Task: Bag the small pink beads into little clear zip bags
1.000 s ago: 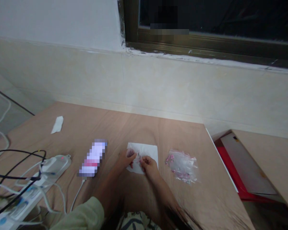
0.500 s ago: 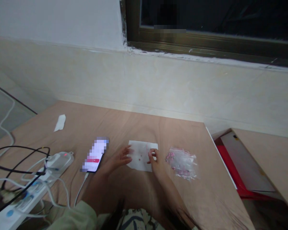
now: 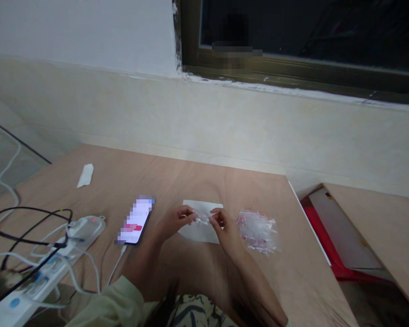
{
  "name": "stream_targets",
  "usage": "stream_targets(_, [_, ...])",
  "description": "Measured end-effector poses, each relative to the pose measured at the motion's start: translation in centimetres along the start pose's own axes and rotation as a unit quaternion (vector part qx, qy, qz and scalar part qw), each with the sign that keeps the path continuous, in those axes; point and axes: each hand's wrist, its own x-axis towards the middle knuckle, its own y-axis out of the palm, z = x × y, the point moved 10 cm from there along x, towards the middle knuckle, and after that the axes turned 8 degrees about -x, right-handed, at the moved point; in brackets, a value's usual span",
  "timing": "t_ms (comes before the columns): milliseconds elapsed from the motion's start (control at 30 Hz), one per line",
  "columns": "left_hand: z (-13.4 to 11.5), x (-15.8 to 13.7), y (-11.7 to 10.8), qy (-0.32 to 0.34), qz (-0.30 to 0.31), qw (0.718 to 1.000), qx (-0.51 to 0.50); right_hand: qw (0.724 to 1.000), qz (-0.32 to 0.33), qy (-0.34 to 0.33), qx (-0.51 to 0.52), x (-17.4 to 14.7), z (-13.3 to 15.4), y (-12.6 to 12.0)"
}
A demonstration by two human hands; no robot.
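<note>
1. While my left hand [image 3: 183, 219] pinches one side of the clear bag [image 3: 202, 216], fingertips nearly together, my right hand [image 3: 222, 222], fingers curled, holds its three-o'clock side.
2. The clear bag is over the paper [image 3: 201, 235]; whether they touch, I cannot tell.
3. Other bags [image 3: 260, 230] lie at three o'clock from the paper, the phone [image 3: 138, 221] at nine.

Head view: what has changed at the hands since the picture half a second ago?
The left hand has moved right, its open fingers now closed on a clear plastic piece; the right hand pinches the other end, over the white paper. The reddish specks on that paper no longer show. The phone and plastic bags stayed put.
</note>
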Motion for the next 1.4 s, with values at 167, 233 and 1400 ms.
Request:
stream_targets(167, [1.0, -1.7, 0.1, -0.01, -0.011, 0.999, -0.048, 0.997, 0.038, 0.063, 0.035, -1.2, -2.0, 1.4])
stream_targets(233, [1.2, -1.9, 0.2, -0.013, -0.011, 0.998, -0.057, 0.998, 0.024, 0.054, 0.032, -1.3, -2.0, 1.4])
stream_targets(1400, [0.3, -1.3, 0.7, -0.014, -0.015, 1.0, 0.015, 0.963, 0.035, 0.114, 0.243, -1.1, -3.7, 3.4])
